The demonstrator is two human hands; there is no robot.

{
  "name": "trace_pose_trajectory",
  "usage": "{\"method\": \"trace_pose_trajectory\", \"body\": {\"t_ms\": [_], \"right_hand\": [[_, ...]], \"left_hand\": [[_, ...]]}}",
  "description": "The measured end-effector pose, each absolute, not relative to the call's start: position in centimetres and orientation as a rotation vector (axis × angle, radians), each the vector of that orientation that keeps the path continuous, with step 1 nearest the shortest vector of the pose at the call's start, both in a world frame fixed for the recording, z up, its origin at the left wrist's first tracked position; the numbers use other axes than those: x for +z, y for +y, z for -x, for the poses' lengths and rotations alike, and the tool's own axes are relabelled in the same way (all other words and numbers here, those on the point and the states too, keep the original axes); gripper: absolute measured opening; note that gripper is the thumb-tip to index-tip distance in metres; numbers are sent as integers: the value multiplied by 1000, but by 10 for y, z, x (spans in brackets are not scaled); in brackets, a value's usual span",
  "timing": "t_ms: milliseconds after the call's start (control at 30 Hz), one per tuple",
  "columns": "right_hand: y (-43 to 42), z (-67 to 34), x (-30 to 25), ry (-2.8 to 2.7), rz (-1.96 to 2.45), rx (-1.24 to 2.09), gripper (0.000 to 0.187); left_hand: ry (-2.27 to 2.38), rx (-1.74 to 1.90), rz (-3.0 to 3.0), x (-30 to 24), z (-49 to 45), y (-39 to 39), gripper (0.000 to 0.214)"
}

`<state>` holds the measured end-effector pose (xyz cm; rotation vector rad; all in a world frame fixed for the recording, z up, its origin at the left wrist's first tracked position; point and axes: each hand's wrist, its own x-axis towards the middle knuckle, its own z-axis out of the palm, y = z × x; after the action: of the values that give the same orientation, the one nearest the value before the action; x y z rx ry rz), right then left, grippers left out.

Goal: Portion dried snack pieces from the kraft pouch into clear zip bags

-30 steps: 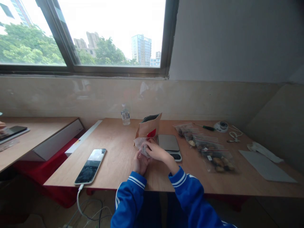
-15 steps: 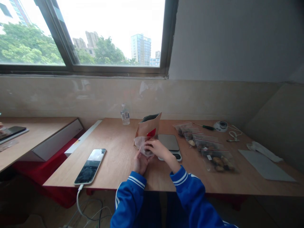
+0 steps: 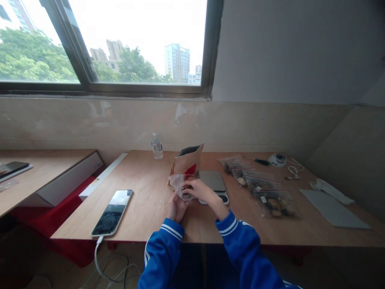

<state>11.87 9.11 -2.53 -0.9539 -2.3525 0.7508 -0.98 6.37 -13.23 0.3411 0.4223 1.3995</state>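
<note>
A clear plastic bag (image 3: 177,181) is held up in front of me, at the near side of a brown paper pouch (image 3: 188,159) whose top gapes. My left hand (image 3: 177,206) supports the bag from below with its fingers closed on it. The fingers of my right hand (image 3: 194,189) are bent into the bag's mouth, around something dark brown that is mostly hidden. Just right of the pouch lies a flat kitchen scale (image 3: 212,180), partly covered by my right hand and wrist.
Several zip bags of dried pieces (image 3: 275,204) lie to the right. Beyond them are a screwdriver (image 3: 261,161), a white dome camera (image 3: 278,159) and a grey sheet (image 3: 333,208). A phone (image 3: 112,212) on a cable lies left; a water bottle (image 3: 157,146) stands behind.
My right fingers have shifted slightly within the bag's mouth, and a little more of the dark brown content shows. The whole view has moved slightly; the other things stay in place.
</note>
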Motion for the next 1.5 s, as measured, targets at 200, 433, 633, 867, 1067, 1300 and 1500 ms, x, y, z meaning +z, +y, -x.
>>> {"method": "trace_pose_trajectory", "body": {"t_ms": [200,433,633,867,1067,1300,1500], "right_hand": [[88,-124,-15,-2273,929,879,23],[89,-136,2,-1954,806,915,16],[112,-143,51,-1658,580,879,19],[145,-122,75,-1911,585,583,11],[150,-121,51,-2029,603,637,16],[141,-120,63,-2154,655,600,22],[140,-117,61,-2142,652,589,22]], "left_hand": [[428,1417,-302,-133,10,65,29],[411,1381,-360,-127,9,62,35],[370,1342,-431,-126,11,61,49],[385,1326,-376,-131,14,63,48],[394,1318,-420,-132,14,63,42],[417,1331,-372,-125,13,61,52],[446,1337,-383,-122,12,60,53]]}}
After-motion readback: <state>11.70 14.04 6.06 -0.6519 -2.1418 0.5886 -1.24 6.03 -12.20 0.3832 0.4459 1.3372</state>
